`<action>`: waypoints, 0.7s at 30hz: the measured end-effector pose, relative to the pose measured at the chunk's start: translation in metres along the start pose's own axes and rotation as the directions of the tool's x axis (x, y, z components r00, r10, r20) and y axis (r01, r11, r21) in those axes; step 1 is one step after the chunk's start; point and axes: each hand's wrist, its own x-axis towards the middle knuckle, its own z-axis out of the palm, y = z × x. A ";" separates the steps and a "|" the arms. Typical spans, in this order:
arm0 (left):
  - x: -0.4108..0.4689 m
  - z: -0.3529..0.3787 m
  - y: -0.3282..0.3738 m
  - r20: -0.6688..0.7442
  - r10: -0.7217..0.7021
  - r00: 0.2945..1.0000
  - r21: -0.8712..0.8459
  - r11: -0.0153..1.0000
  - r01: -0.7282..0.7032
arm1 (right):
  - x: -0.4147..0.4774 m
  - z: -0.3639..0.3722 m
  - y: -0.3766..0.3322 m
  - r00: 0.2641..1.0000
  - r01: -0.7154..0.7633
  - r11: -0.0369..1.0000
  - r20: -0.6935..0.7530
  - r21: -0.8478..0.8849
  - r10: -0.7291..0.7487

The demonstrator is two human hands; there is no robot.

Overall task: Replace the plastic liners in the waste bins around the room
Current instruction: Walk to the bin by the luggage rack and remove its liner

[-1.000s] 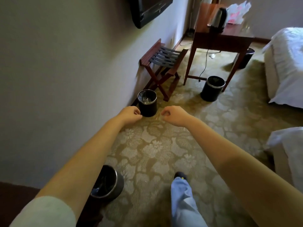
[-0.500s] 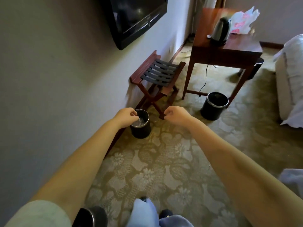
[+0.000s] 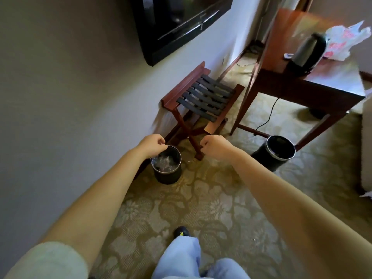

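Observation:
A small black waste bin (image 3: 168,175) with a shiny rim stands on the carpet by the wall, with a crumpled clear plastic liner (image 3: 164,161) inside. My left hand (image 3: 152,144) is curled shut just above the bin's far-left rim; I cannot tell whether it touches the liner. To the right of the bin, in front of the rack's legs, my right hand (image 3: 214,147) is curled shut with nothing visible in it. A second black bin (image 3: 271,156) stands to the right, under the table's edge.
A folding wooden luggage rack (image 3: 203,101) stands against the wall behind the near bin. A wooden table (image 3: 314,83) carries a kettle (image 3: 307,53) and a plastic bag (image 3: 346,41). A television (image 3: 177,23) hangs on the wall. White bedding (image 3: 367,146) is at the right edge.
I have walked forward; the near bin and the rack are closer and larger. A third bin behind me has left the view. Both hands stay curled ahead of me.

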 end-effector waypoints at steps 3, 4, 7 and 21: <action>0.035 -0.004 -0.015 -0.030 -0.076 0.997 -0.019 0.997 0.075 | 0.057 -0.004 -0.002 0.999 0.011 1.000 0.036 0.012 -0.012; 0.044 -0.005 -0.020 -0.031 -0.095 0.995 -0.024 0.995 0.094 | 0.074 -0.004 -0.003 0.998 0.020 1.000 0.061 0.007 -0.020; 0.070 -0.004 -0.033 -0.046 -0.162 0.986 -0.049 0.986 0.160 | 0.123 0.001 -0.007 0.992 0.064 0.998 0.113 -0.015 -0.061; 0.188 0.085 -0.099 -0.119 -0.468 0.876 -0.244 0.869 0.431 | 0.313 0.080 0.049 0.901 0.253 0.967 0.376 -0.044 -0.218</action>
